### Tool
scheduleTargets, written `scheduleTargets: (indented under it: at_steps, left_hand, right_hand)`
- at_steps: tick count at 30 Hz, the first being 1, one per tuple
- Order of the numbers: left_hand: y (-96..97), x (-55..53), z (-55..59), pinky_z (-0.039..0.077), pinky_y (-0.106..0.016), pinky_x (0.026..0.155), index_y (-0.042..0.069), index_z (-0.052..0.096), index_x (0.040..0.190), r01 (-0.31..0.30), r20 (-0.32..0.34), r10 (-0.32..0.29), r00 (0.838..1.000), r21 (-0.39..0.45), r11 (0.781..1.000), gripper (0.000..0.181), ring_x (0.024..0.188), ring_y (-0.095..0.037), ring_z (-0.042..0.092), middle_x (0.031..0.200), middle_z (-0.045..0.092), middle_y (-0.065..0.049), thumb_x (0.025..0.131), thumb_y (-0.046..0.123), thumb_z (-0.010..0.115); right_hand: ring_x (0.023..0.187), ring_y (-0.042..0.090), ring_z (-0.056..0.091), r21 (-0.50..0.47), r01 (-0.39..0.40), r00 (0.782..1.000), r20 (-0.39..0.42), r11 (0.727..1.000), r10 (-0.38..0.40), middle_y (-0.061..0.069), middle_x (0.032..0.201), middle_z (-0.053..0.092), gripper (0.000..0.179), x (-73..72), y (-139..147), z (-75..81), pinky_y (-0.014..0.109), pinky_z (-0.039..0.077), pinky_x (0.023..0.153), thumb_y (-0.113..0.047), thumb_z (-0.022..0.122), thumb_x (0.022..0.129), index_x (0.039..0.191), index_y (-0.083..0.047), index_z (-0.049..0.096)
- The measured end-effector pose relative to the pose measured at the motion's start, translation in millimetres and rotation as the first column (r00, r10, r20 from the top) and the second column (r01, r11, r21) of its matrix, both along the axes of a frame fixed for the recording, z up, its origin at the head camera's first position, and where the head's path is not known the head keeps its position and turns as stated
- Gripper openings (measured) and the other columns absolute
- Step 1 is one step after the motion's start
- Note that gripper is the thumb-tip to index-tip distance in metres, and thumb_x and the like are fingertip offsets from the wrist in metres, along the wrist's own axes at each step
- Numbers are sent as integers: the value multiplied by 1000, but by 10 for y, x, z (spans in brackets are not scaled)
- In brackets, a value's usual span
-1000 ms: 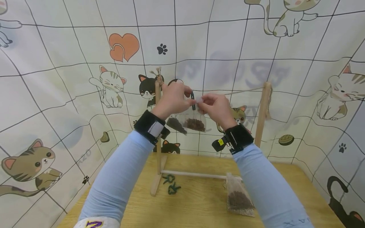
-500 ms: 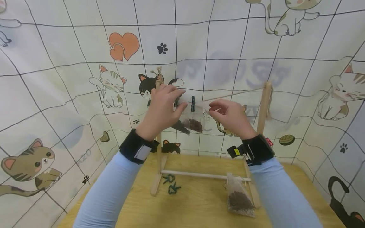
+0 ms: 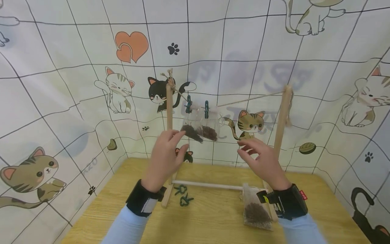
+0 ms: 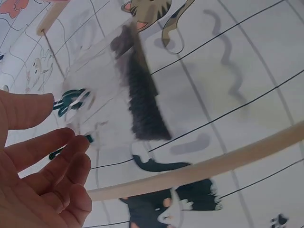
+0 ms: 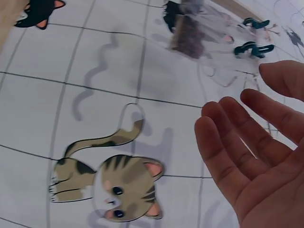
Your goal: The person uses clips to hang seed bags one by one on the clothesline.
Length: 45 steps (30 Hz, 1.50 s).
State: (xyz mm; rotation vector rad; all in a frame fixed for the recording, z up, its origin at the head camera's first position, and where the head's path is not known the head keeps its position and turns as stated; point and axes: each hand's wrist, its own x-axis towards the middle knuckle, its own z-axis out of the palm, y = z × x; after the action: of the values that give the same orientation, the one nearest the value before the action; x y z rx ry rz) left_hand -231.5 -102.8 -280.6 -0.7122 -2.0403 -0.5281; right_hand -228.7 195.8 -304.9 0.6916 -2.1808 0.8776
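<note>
Two clear bags hang side by side from a string (image 3: 253, 99), each under a dark green clip. The left bag (image 3: 192, 133) holds dark grains, and its clip (image 3: 189, 104) sits nearer the left post. Reddish-brown bits fill the bottom of the right bag (image 3: 209, 133), below the second clip (image 3: 206, 109). My left hand (image 3: 164, 157) is below and left of the bags, fingers loosely bent, holding nothing. Lower right of them, my right hand (image 3: 264, 162) is likewise relaxed and free of any object. In the right wrist view, the brown-filled bag (image 5: 190, 40) hangs beyond my fingertips.
A wooden frame has a left post (image 3: 169, 112), a right post (image 3: 282, 122) and a low crossbar (image 3: 210, 185). Two more green clips (image 3: 185, 200) lie on the table (image 3: 213, 223). Another bag of brown material (image 3: 256, 212) leans at the crossbar's right end.
Both hands have let go of the clip and bag and moved down and apart, toward me. The right bag now hangs on the string by its clip.
</note>
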Motion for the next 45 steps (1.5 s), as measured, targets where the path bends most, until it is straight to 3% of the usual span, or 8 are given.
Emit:
scheduleTargets:
  at_steps: [7,14,21,27,38,45]
  left_hand:
    - [95,-25,-512,46,-36,77,5,63,113,-23,21,22,1000,50,998,34,90,-23,56,101,60,-8,83,21,67]
    - [136,-22,-1045,47,-34,73,6,64,110,-89,82,85,993,51,995,33,90,-24,57,103,60,-9,81,20,69]
    - [124,12,-1431,47,-35,74,4,65,107,-122,156,115,981,42,992,34,89,-25,57,100,61,-10,78,21,72]
    - [123,7,-1602,48,-36,75,5,66,106,-147,224,136,965,35,988,33,89,-24,56,100,61,-10,78,19,72]
    - [110,-85,-1761,44,-26,66,7,67,101,-124,211,123,970,-8,992,28,78,-14,50,93,56,-4,77,20,73]
    - [73,-94,-1835,45,-32,73,6,69,97,-155,305,167,938,-62,986,24,84,-18,53,93,59,-5,77,19,71]
  right_hand:
    - [87,12,60,-41,44,999,-14,998,-45,-1,109,62,30,22,72,-460,26,50,63,-21,63,87,117,-18,62]
    - [83,13,59,-79,93,996,12,993,-92,-1,105,61,32,5,96,-913,25,49,59,-20,65,86,117,-16,62]
    - [82,13,58,-108,128,988,96,986,-118,0,106,61,33,32,46,-1303,31,50,63,-20,65,86,118,-15,61]
    - [84,6,56,-112,150,977,171,982,-130,-3,108,59,34,74,-25,-1474,29,50,66,-21,66,85,118,-19,61]
    - [81,12,59,-58,184,964,208,981,-168,-1,103,61,33,140,-66,-1656,28,51,64,-14,68,81,114,-17,63]
    - [82,12,59,-21,132,963,238,991,-123,-2,107,61,33,149,-221,-1682,28,51,66,-17,68,82,115,-17,62]
